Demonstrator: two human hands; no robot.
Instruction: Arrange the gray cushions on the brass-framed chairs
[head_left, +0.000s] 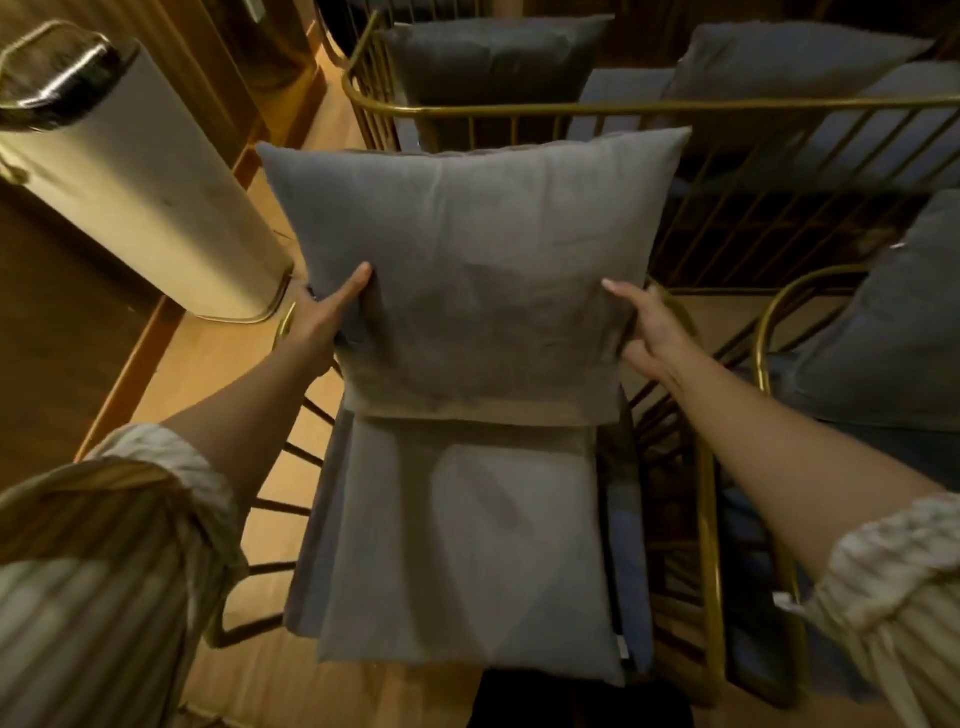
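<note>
A square gray cushion (467, 249) stands upright against the back of the brass-framed chair (709, 530) right below me. My left hand (324, 319) grips the cushion's lower left edge, thumb on the front. My right hand (649, 332) grips its lower right edge. Beneath it a flat gray seat cushion (467, 551) covers the chair's seat. The cushion hides the chair's backrest.
A white cylindrical bin (135, 176) with a dark lid stands at the left on the wooden floor. More brass-framed chairs (623, 109) with gray cushions (493, 57) stand behind. Another chair with a cushion (883, 338) is close on the right.
</note>
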